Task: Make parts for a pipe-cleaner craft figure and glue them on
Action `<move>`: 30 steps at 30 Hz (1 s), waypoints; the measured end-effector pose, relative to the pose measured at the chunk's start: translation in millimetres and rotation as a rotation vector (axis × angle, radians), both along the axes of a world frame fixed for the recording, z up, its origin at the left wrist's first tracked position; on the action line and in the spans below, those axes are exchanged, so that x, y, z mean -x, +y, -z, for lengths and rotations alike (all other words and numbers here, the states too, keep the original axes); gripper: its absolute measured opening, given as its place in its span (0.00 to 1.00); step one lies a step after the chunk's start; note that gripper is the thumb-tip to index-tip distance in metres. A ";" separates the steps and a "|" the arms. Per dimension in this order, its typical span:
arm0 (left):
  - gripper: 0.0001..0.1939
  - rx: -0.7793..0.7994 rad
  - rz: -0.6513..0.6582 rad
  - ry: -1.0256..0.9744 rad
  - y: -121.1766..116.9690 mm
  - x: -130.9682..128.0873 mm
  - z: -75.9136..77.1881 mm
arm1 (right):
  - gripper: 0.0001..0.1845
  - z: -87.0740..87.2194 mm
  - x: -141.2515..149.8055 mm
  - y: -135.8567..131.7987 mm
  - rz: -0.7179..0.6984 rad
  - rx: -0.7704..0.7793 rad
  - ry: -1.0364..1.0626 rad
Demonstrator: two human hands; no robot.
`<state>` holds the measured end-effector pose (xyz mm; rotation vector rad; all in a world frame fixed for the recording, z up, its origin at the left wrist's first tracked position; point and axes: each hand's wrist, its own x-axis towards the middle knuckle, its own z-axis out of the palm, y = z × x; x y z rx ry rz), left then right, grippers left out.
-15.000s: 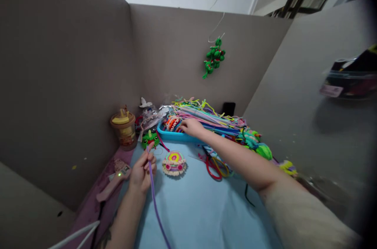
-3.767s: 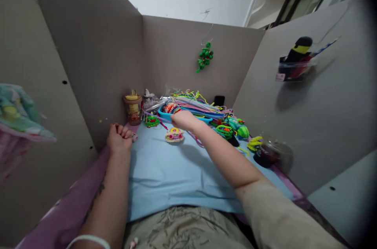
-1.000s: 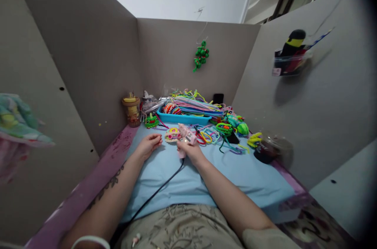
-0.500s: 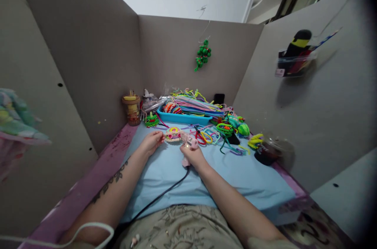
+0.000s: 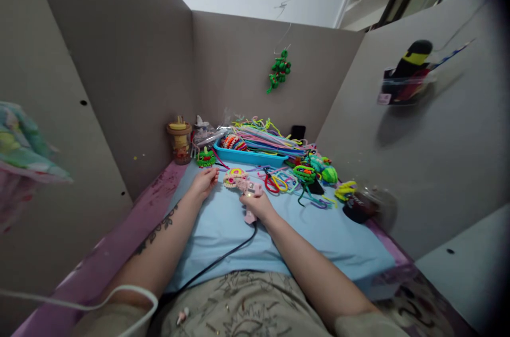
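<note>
My right hand point(image 5: 258, 206) is wrapped around the handle of a pink glue gun point(image 5: 252, 187), whose black cord runs down toward my lap. The gun's front end points left and overlaps a small fuzzy craft piece point(image 5: 234, 176) in cream, yellow and pink on the blue cloth. Just left of that piece is my left hand point(image 5: 204, 184), its fingertips pinched together. Whatever may be between them is too small to make out. A slight gap separates the left fingertips from the craft piece.
Behind the hands stands a blue tray point(image 5: 251, 157) heaped with colourful pipe cleaners. Green fuzzy figures point(image 5: 305, 173) and loose loops lie to its right front. A lidded cup point(image 5: 179, 140) is at back left; a dark container point(image 5: 360, 207) stands right. Grey panels enclose the table.
My left hand has drawn slightly away from the craft piece, up and left. The glue gun has shifted a little left over the piece. The whole view has tilted slightly.
</note>
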<state>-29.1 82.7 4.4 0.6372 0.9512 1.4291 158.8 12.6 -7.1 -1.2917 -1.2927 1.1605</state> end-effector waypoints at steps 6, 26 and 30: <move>0.10 -0.097 0.010 0.313 0.2 -5.2 1.8 | 0.07 -0.5 3.3 5.7 -0.004 0.043 0.005; 0.15 -0.152 0.073 0.361 -6.6 -5.9 2.2 | 0.06 3.3 2.7 8.9 0.044 0.040 0.032; 0.15 -0.134 0.110 0.319 -7.8 -9.0 2.8 | 0.06 0.3 4.6 9.1 0.056 0.065 0.019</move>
